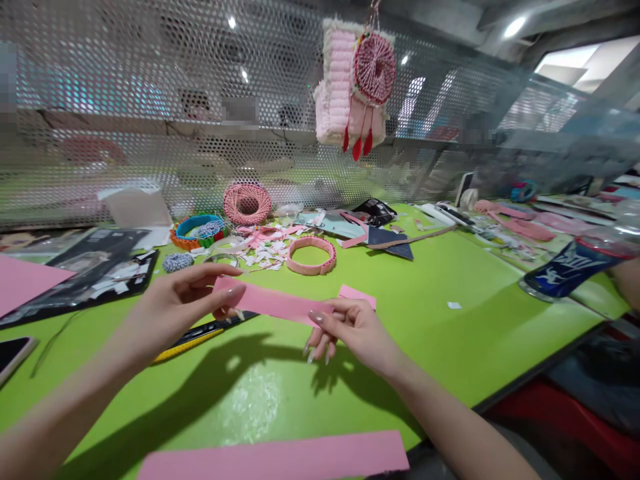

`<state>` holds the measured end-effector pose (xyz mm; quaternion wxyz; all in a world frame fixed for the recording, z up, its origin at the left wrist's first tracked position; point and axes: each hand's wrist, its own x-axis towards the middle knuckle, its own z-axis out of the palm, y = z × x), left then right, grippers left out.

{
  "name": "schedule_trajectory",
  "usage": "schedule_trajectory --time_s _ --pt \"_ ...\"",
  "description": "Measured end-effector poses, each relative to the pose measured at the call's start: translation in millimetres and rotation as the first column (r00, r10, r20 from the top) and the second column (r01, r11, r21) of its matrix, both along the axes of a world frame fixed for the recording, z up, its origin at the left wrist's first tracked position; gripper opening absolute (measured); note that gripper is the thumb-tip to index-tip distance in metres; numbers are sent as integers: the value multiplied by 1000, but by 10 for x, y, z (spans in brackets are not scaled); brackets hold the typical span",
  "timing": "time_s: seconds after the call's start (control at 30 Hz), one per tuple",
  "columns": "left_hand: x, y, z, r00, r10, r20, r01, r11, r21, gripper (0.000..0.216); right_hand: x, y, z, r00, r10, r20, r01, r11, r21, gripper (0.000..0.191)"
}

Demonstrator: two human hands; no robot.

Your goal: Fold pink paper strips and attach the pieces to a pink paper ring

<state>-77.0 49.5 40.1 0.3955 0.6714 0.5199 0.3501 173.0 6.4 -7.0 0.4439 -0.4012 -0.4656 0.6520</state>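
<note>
A pink paper strip (275,303) is stretched between my two hands above the green table. My left hand (197,293) pinches its left end between thumb and fingers. At the other end, my right hand (345,327) pinches it too, with the lower fingers hanging loose. A short pink end (357,295) shows just beyond my right hand; I cannot tell whether it belongs to the same strip. Under my left hand lies a yellow and black utility knife (200,335). Another wide pink strip (280,459) lies at the near edge of the table.
Behind my hands are a pink ring band (311,256), paper scraps (270,252), a colourful ring (197,230) and a pink woven ring (247,203). A bottle (565,267) leans at the right, by a person's hand. A phone (15,357) lies left. Perforated metal panels (200,67) rise behind.
</note>
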Motion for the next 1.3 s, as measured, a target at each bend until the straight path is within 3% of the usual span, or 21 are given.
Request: schedule_trajectory --time_s 0.43,0.7,0.97,1.13,1.3 --pt "-43 60 21 997 -72 19 74 992 -107 25 7 -29 -16 998 20 54 -20 1000 -13 37" --pt "-24 65 22 996 -84 40 87 993 -83 23 23 -17 15 997 37 70 -38 999 12 40" --pt "-61 70 -31 952 -305 24 306 947 -100 20 98 -1 44 985 -7 172 1 999 33 36" --pt "-37 18 -6 964 -265 -12 264 964 -37 21 121 -11 64 975 -15 221 10 1000 27 37" --pt "34 -54 50 981 -128 146 138 989 -58 24 176 -18 64 983 -6 181 -7 997 71 32"
